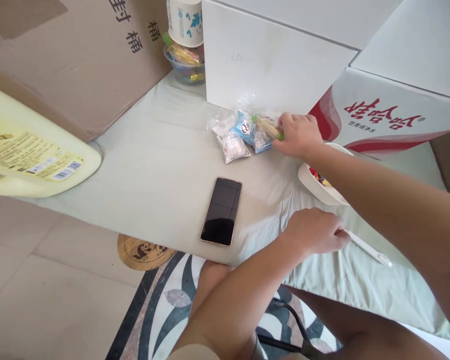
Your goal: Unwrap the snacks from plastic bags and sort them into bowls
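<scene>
My right hand reaches over a white bowl to a small heap of snack packets on the pale green cloth. Its fingers are closed on a yellow-and-green wrapped packet at the heap's right side. My left hand rests on the cloth nearer me, fingers curled over the end of a thin white stick-like object. The bowl holds some colourful contents, mostly hidden by my right forearm.
A dark phone lies face up near the cloth's front edge. A large yellow jug lies at the left. Cardboard, white boxes and a red-printed carton ring the back. A paper cup stands on a sweets container.
</scene>
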Tool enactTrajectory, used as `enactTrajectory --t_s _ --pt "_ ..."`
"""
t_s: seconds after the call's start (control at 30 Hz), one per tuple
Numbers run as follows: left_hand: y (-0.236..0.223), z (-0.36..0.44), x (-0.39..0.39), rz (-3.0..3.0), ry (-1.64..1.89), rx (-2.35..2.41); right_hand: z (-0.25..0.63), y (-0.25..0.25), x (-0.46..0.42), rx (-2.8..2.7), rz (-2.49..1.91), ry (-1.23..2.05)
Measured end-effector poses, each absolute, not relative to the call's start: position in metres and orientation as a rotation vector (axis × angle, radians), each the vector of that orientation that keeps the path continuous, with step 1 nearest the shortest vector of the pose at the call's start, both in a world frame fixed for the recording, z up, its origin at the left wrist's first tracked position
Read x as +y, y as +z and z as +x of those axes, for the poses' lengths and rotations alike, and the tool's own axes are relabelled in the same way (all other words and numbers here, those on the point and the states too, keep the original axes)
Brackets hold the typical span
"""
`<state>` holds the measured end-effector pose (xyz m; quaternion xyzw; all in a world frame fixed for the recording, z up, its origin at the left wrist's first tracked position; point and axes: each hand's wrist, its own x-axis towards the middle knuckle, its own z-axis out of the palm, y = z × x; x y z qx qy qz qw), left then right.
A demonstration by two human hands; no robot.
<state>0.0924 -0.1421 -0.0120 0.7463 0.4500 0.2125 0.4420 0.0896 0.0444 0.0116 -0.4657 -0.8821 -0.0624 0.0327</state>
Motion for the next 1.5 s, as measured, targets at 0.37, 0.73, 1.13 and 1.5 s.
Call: enactTrajectory --t_s 0.37,0.73,1.13,1.5 --pt "-0.015 0.098 -0.144 1.409 0.869 1.160 0.204 0.053 -0.081 -2.108 -1.591 -0.084" --pt "-0.032 0.098 -0.171 0.894 1.001 1.069 0.289 -0.048 -0.200 -1.973 -1.150 0.824" --pt "-0.045 0.153 -0.166 0.939 0.950 1.129 0.341 -0.051 -0.185 -1.986 -0.883 0.665" --pt "-0.052 0.148 -0.176 1.342 0.745 1.040 0.328 -0.044 -0.184 -1.700 -1.268 0.659"
